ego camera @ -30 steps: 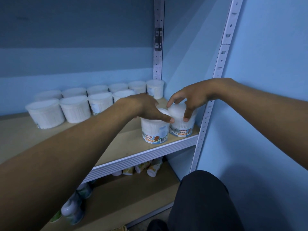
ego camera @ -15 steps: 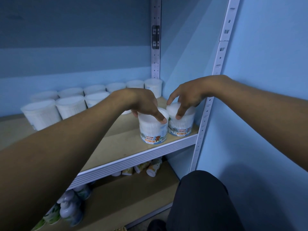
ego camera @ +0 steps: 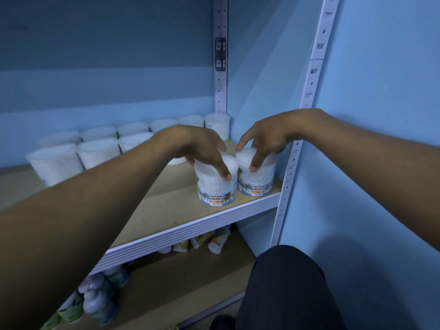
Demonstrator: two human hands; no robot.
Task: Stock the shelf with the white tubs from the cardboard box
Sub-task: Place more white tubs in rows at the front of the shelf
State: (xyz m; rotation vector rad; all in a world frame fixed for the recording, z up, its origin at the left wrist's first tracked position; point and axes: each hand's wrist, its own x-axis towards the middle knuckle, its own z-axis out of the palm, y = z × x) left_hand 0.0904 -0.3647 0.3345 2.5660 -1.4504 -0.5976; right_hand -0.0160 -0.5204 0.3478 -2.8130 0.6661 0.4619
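Note:
Two white tubs labelled "Cotton Buds" stand side by side at the front right corner of the wooden shelf [ego camera: 166,210]. My left hand [ego camera: 202,148] grips the left tub [ego camera: 215,191] from above, thumb on its front and fingers behind the lid. In the same way my right hand [ego camera: 266,139] holds the right tub [ego camera: 258,184] by its lid, thumb on the front rim. Both labels face me. Several more white tubs [ego camera: 95,151] line the back of the shelf in two rows. The cardboard box is not in view.
A white perforated upright [ego camera: 289,167] stands just right of the right tub, with the blue wall beyond it. Small bottles and tubes [ego camera: 100,296] lie on the lower shelf. My knee in dark trousers [ego camera: 285,282] is at the bottom right.
My left hand has turned its tub on the shelf, so the barcode has gone from sight and the label faces front. The right hand and its tub have barely moved.

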